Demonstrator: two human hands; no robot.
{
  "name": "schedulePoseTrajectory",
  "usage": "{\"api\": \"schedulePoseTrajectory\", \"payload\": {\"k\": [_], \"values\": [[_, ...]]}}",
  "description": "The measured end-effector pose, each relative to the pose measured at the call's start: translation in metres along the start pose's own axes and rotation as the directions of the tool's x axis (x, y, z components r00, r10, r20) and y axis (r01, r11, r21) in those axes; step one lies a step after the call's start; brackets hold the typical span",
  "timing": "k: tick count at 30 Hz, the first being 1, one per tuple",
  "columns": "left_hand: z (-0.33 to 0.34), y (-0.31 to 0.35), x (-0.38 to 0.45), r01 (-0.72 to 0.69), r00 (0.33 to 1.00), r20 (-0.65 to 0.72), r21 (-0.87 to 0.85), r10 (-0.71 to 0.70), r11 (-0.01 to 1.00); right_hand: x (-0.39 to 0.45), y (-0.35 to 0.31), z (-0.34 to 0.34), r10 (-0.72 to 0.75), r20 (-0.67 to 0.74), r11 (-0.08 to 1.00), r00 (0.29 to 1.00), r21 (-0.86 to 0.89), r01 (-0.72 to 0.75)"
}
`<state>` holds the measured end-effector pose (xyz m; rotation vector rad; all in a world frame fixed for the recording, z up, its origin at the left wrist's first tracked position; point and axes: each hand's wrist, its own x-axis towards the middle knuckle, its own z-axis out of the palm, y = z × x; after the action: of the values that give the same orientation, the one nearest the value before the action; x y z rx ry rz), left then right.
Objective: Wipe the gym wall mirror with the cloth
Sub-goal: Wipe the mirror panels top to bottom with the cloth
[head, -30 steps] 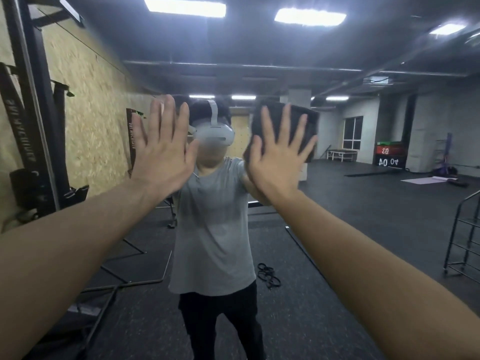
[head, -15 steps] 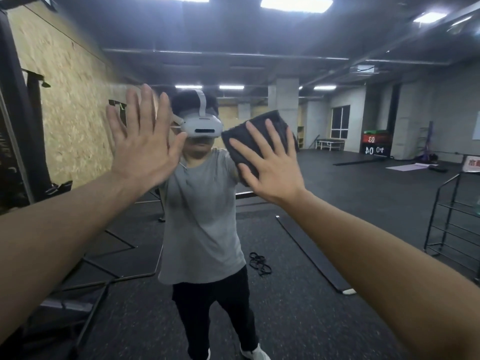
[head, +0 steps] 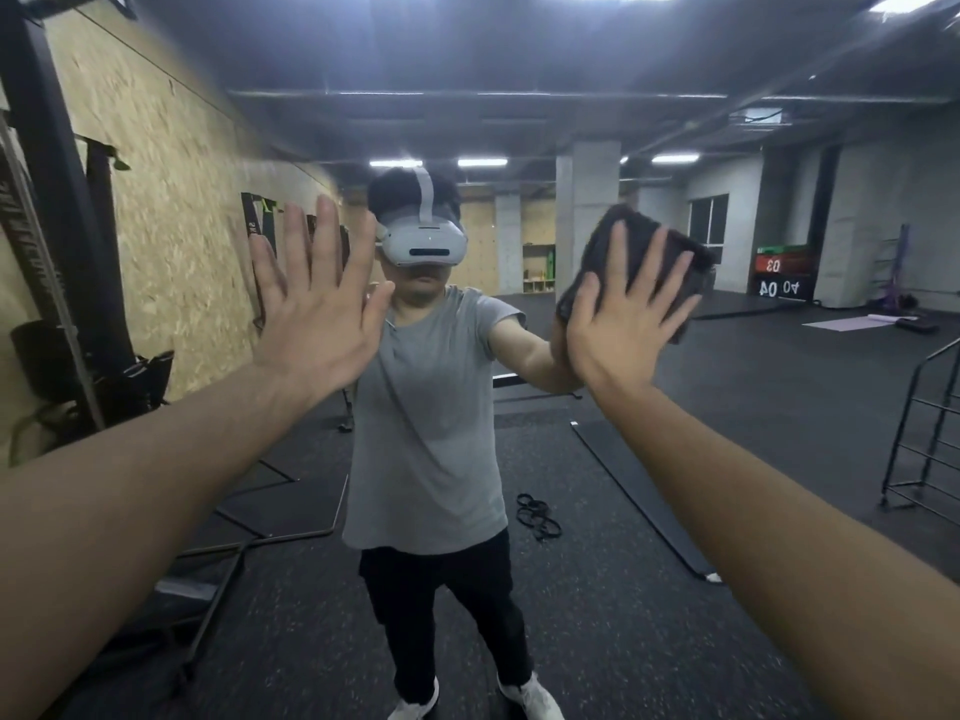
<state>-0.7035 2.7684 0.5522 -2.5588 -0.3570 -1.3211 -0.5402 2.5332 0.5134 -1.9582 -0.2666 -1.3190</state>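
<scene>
We face a wall mirror (head: 597,589) that fills the view and reflects a dim gym with a dark rubber floor. Reflected in it stands a person (head: 426,418) in a grey T-shirt, black trousers and a white headset. Our left hand (head: 317,314) lies flat on the glass, fingers straight and spread. Our right hand (head: 618,324), fingers also straight and spread, presses a dark cloth (head: 649,252) against the glass to the right of the reflected head.

Open mirror (head: 519,122) glass above and between both flat-pressed hands (head: 317,319).
</scene>
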Motion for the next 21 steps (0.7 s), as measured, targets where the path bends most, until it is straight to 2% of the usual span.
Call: {"api": "schedulePoseTrajectory", "payload": {"k": [2, 4, 8, 11, 14, 16, 21], "values": [[-0.002, -0.005, -0.001, -0.022, 1.000, 0.006, -0.026, 0.022, 0.999, -0.018, -0.028, 0.009, -0.159, 0.020, 0.987, 0.987, -0.019, 0.160], [-0.006, -0.009, -0.003, -0.040, 0.999, 0.033, -0.089, 0.043, 0.995, -0.036, -0.061, 0.017, -0.336, 0.061, 0.941, 0.940, -0.013, 0.338], [-0.012, -0.019, -0.007, -0.095, 0.994, 0.034, -0.114, 0.100, 0.989, -0.076, -0.113, 0.030, -0.621, 0.150, 0.780, 0.769, 0.016, 0.626], [-0.009, -0.021, -0.009, -0.108, 0.994, 0.007, -0.081, 0.109, 0.991, -0.086, -0.118, 0.034, -0.703, 0.100, 0.710, 0.704, 0.040, 0.703], [-0.007, -0.018, -0.009, -0.089, 0.996, -0.020, -0.043, 0.088, 0.995, -0.064, -0.088, 0.027, -0.782, 0.072, 0.623, 0.619, 0.077, 0.779], [-0.005, -0.015, -0.009, -0.062, 0.998, -0.020, -0.024, 0.061, 0.998, -0.044, -0.051, 0.018, -0.765, 0.083, 0.643, 0.639, 0.033, 0.765], [-0.004, 0.010, -0.010, 0.040, 0.999, -0.022, -0.096, -0.042, 0.995, 0.005, 0.055, -0.009, -0.531, 0.136, 0.836, 0.836, -0.077, 0.543]]}}
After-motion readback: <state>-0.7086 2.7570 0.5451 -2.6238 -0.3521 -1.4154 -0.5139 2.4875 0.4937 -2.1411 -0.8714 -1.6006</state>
